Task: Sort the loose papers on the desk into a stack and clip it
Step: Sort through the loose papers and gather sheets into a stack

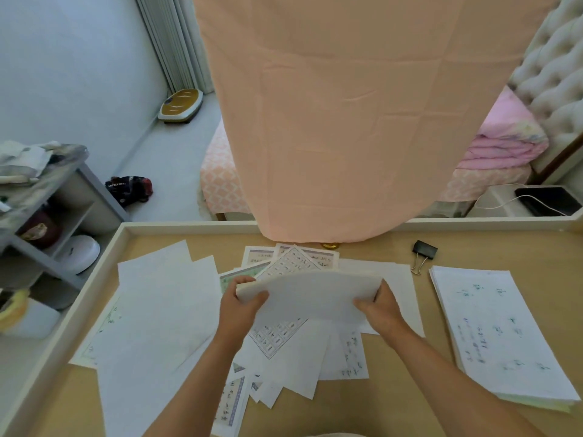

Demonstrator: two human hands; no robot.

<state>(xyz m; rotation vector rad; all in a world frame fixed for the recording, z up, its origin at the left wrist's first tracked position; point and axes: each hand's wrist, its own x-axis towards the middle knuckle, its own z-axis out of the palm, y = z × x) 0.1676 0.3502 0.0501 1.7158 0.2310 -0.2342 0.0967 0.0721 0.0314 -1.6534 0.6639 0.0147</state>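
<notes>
Both the left hand (244, 305) and right hand (380, 305) grip a partial bundle (310, 296), while loose papers (164, 313) remain scattered and the binder clip (424, 251) lies unused.

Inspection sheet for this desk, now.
Surface: tan wooden desk with white raised rim, mostly papered.
Job's things: bowed sheaf of white paper held above the desk; loose white and grid-printed sheets scattered beneath; neat stack of handwritten sheets at right; black binder clip beyond that stack.
Clutter: small gold object at far edge, partly hidden.
Grippers: left hand and right hand each grip an end of the sheaf.
Cables: white cable beyond the desk's right corner.
Surroundings: hanging peach cloth, pink bedding, grey shelf unit.
</notes>
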